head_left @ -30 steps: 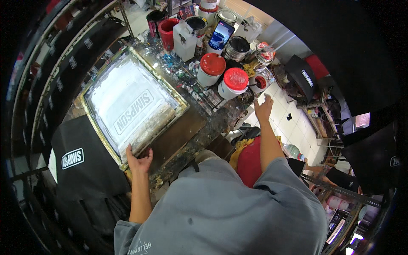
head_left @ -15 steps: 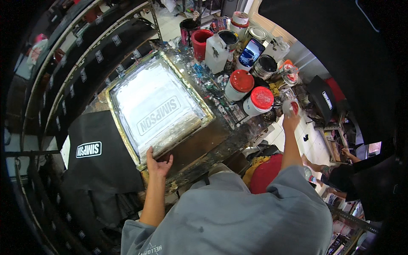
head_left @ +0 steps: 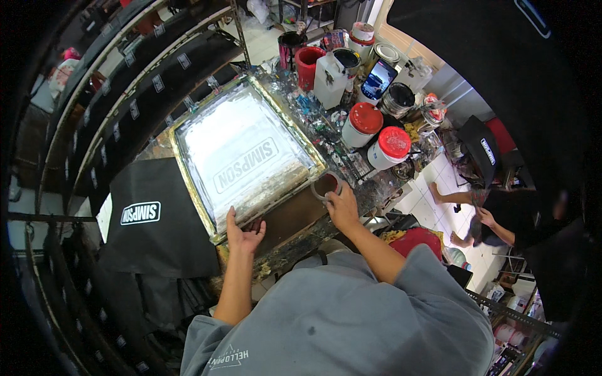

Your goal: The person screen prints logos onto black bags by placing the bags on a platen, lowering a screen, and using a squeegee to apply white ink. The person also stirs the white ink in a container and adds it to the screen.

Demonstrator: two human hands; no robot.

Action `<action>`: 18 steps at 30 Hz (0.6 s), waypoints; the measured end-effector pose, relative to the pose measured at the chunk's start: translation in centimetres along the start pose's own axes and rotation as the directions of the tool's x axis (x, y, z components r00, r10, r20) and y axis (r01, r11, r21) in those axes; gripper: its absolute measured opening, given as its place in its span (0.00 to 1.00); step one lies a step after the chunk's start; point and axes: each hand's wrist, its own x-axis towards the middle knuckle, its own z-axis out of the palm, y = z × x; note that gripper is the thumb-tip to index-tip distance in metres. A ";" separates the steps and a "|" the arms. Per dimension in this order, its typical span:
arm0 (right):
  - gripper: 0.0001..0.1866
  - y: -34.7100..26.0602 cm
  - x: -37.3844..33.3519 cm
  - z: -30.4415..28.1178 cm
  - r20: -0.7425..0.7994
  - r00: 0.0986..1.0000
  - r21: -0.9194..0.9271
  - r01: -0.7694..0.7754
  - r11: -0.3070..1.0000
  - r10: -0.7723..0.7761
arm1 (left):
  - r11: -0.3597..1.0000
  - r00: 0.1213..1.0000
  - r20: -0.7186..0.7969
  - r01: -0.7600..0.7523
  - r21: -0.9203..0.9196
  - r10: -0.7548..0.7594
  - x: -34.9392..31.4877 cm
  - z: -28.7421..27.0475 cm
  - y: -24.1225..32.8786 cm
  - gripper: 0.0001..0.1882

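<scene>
A screen printing frame [head_left: 315, 164] with pale mesh and a grey lettered stencil lies at a slant on the worktable. At its near edge is my left hand [head_left: 243, 239], palm up, thumb over the frame's edge and fingers beneath it. The fingertips are partly hidden. My right hand [head_left: 343, 210] holds a roll of tape [head_left: 315, 190] beside the frame's near right corner, above a brown board [head_left: 288, 220]. Black fabric [head_left: 160, 188] with a white printed label hangs over the table's left side.
Red-lidded tubs [head_left: 362, 124], a red bucket [head_left: 307, 62], a white jug [head_left: 330, 81] and several paint cans crowd the far right of the table, with a phone [head_left: 379, 80] propped among them. Racks of black printed pieces [head_left: 157, 88] stand left. Another person's arm [head_left: 495, 225] shows at right.
My right hand has come in from the tubs on the right to the frame's near right corner, bringing the tape roll. My left hand stays at the frame's edge.
</scene>
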 end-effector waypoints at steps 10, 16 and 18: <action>0.49 5.4 -1.0 -3.3 -0.282 0.905 0.192 -0.272 0.943 0.319 | 0.999 0.992 0.122 -0.034 0.028 0.030 1.4 -1.2 -1.3 0.56; 0.72 15.0 3.4 -8.3 -0.619 0.705 0.195 -0.290 0.937 0.347 | 0.989 0.972 0.230 0.008 0.146 -0.042 0.1 -3.5 -2.7 0.65; 0.72 14.4 5.5 -9.2 -0.637 0.672 0.175 -0.352 0.920 0.378 | 0.947 0.911 0.353 0.103 0.306 -0.213 0.1 -6.0 -2.8 0.65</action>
